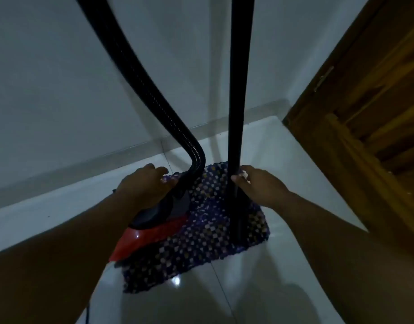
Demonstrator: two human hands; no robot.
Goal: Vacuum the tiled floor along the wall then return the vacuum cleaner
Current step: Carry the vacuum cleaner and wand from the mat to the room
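A red and black vacuum cleaner (152, 232) stands on the white tiled floor (259, 150), partly under a blue patterned cloth cover (201, 244). Its ribbed black hose (136, 73) curves up and off the top left. The straight black wand (238, 90) stands upright to the right of the hose. My left hand (145, 183) grips the far left edge of the cloth beside the hose's base. My right hand (259, 185) holds the cloth's far right edge, thumb against the wand.
A white wall (61, 78) with a pale skirting strip (84, 164) runs behind the vacuum. A brown wooden door (365, 113) stands at the right, close to the cloth's corner. A thin cord (87, 312) lies at the bottom left.
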